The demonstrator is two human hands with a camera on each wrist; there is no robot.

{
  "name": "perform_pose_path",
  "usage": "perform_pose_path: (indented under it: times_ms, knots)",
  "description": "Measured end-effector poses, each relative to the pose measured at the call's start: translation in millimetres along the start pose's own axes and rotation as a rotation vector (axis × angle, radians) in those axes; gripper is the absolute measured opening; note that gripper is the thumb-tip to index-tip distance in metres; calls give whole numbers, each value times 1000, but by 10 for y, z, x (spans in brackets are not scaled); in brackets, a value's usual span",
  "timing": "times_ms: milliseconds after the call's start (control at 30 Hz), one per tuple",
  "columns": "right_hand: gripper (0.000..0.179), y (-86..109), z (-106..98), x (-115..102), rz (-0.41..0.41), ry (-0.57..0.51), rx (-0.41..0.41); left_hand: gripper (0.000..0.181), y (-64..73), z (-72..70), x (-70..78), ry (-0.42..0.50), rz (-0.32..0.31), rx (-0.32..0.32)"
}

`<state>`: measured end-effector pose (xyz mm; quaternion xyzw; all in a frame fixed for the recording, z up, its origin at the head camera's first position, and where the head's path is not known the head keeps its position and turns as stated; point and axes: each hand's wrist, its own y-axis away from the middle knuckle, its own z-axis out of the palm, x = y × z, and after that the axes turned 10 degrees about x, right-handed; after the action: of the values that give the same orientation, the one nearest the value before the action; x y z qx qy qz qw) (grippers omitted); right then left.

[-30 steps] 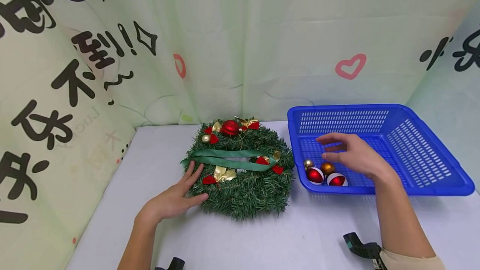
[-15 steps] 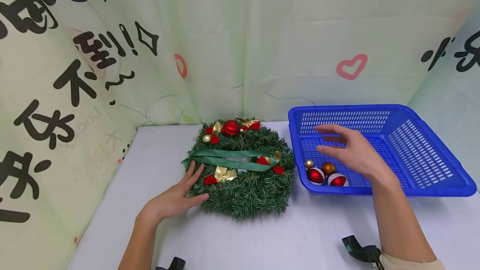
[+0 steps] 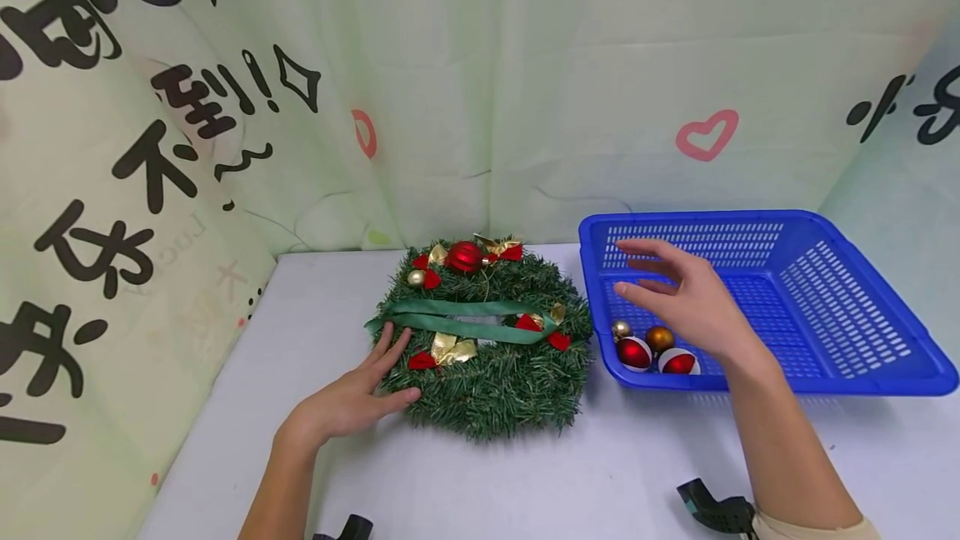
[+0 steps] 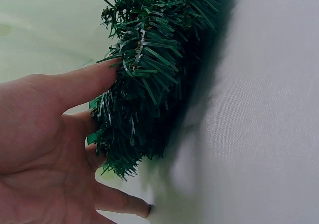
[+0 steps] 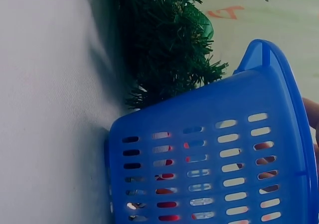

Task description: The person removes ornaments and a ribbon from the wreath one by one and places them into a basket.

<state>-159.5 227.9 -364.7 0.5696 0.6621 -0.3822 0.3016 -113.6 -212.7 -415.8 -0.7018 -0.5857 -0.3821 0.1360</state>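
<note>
A green artificial wreath (image 3: 510, 394) lies on the table, a green ribbon (image 3: 465, 307) across its middle. It bears red and gold bows (image 3: 453, 348), a red bauble (image 3: 465, 257) and a small gold one. My left hand (image 3: 348, 402) touches the wreath's left side, fingers spread; the left wrist view shows its thumb against the bristles (image 4: 144, 59). Over the blue basket (image 3: 847, 382) hovers my right hand (image 3: 701, 302), thumb and fingers apart, nothing visible between them. Below it several baubles lie in the basket's near left corner, including a red-and-white one (image 3: 633, 353) and an orange-gold one (image 3: 660, 339).
The basket stands right of the wreath, its slotted wall (image 5: 214, 149) close beside the bristles. A printed pale green curtain (image 3: 585, 90) hangs behind and at the sides of the white table (image 3: 525, 490). Black wrist devices (image 3: 716, 511) show at the front.
My right hand has moved slightly left and away from me above the basket, its thumb and fingers a little farther apart. The left hand stays on the wreath.
</note>
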Motion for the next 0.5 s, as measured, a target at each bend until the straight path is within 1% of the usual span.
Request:
perform_pose_path:
  times_ms: [200, 333, 500]
  knots:
    - [58, 8, 55, -40, -8, -50, 6, 90, -3, 10, 3, 1, 5, 0]
    - [57, -3, 134, -70, -29, -88, 1, 89, -3, 6, -12, 8, -4, 3]
    - [57, -27, 241, -107, -53, -117, -11, 89, 3, 6, -15, 13, 1, 3]
